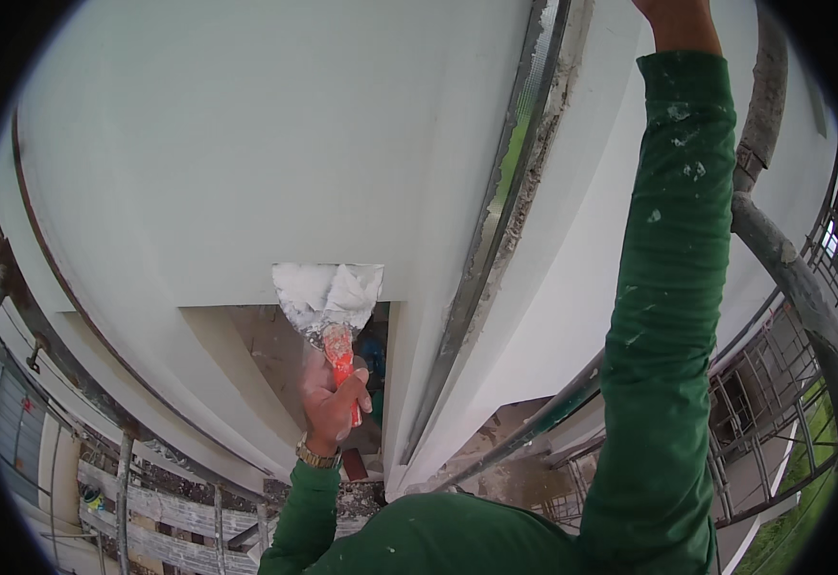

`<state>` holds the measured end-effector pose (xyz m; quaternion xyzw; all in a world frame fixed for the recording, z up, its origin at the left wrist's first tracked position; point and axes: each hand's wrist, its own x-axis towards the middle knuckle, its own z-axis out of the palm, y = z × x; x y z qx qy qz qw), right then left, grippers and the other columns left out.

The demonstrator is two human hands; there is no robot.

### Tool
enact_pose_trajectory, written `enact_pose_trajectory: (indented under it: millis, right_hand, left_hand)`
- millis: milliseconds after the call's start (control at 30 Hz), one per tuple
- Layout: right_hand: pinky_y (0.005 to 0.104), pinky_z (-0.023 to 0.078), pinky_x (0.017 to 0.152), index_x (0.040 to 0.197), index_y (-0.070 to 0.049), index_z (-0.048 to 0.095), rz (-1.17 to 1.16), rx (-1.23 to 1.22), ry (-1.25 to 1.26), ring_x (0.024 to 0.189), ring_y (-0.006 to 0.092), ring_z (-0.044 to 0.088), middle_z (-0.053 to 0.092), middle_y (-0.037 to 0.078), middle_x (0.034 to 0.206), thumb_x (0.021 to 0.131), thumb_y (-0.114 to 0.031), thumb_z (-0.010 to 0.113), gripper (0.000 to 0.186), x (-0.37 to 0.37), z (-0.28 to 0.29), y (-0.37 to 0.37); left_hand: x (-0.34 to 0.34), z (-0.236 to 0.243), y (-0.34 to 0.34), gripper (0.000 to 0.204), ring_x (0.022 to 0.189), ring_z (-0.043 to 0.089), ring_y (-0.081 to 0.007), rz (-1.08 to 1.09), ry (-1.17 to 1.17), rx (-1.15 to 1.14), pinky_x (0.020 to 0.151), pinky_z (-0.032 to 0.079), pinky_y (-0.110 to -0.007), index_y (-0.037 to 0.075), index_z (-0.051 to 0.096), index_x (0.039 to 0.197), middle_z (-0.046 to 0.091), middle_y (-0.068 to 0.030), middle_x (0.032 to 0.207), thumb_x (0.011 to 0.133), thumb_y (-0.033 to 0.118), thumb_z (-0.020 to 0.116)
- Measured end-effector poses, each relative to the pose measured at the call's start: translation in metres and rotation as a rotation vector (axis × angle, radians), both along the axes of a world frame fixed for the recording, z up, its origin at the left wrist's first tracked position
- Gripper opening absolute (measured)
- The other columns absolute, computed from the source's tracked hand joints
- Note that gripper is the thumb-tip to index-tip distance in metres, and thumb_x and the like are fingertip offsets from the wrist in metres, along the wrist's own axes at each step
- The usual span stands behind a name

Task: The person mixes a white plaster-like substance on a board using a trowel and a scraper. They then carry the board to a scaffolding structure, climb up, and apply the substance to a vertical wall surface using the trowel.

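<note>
My left hand [331, 407] is closed around the red handle of a putty knife [340, 356]. A thick, uneven layer of white putty [328, 290] covers the knife's wide blade. The blade is in front of the lower edge of a smooth white wall [246, 144], above an opening. My right arm, in a green sleeve spotted with white, reaches up along the right side. Only the wrist and part of my right hand [678, 21] show at the top edge. Its fingers are out of the picture, so what it touches is hidden.
A dark metal-edged gap [505, 206] with rough, crumbly edges runs down the wall between my arms. Scaffold pipes stand at the left [64, 355] and curve down the right side [803, 287]. Weathered planks [165, 508] lie below at the lower left.
</note>
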<state>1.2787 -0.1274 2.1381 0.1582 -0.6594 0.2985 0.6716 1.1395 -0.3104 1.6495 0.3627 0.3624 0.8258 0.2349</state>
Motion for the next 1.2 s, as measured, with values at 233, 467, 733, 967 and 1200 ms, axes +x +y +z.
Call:
enact_pose_trajectory:
  millis: [233,467,733,967,1200]
  right_hand:
    - [0.0236,0.049,0.072,0.098,0.009,0.067,0.244,-0.576,-0.685,0.074,0.0128,0.065,0.071,0.009,0.086,0.085,-0.012,0.059,0.026,-0.036,-0.309,-0.022]
    - [0.0323,0.057,0.078,0.101,0.010,0.062,0.651,-1.182,-0.830,0.084,0.0207,0.069,0.069,0.015,0.096,0.088,-0.002,0.057,0.019,-0.023,-0.425,-0.040]
    - [0.0358,0.058,0.081,0.104,0.010,0.061,0.733,-1.284,-0.657,0.085,0.0229,0.070,0.068,0.015,0.097,0.090,-0.002,0.055,0.019,-0.004,-0.442,-0.027]
    - [0.0410,0.056,0.087,0.118,0.006,0.061,0.434,-0.789,-0.628,0.095,0.0250,0.068,0.069,0.014,0.106,0.092,-0.003,0.055,0.028,0.027,-0.445,-0.012]
    - [0.0505,0.047,0.103,0.119,0.004,0.064,0.301,0.379,-0.692,0.118,0.0432,0.059,0.066,0.020,0.120,0.075,0.009,0.052,0.046,0.062,-0.418,-0.003]
  left_hand:
    - [-0.001,-0.010,-0.025,0.044,0.057,0.051,-0.0045,0.277,0.150,-0.113,0.049,0.044,-0.021,-0.007,0.047,0.131,0.058,-0.0036,0.091,0.090,0.000,0.061]
    - [0.015,-0.020,-0.043,0.043,0.063,0.057,-0.0098,0.372,0.564,-0.396,0.056,0.046,-0.026,-0.006,0.050,0.131,0.060,-0.0083,0.088,0.091,0.005,0.063]
    - [0.030,-0.038,-0.036,0.047,0.077,0.063,-0.0232,0.344,0.735,-0.509,0.070,0.050,-0.033,-0.004,0.049,0.133,0.063,-0.0153,0.092,0.089,0.007,0.064]
    - [0.039,-0.051,-0.051,0.055,0.049,0.049,-0.0129,-0.557,-0.304,-0.312,0.043,0.041,-0.024,0.002,0.039,0.144,0.057,-0.0087,0.078,0.092,0.004,0.057]
    - [0.039,-0.036,-0.057,0.054,0.040,0.043,-0.0119,-1.117,-0.679,-0.048,0.035,0.033,-0.024,0.000,0.036,0.139,0.047,-0.0093,0.056,0.090,0.003,0.058]
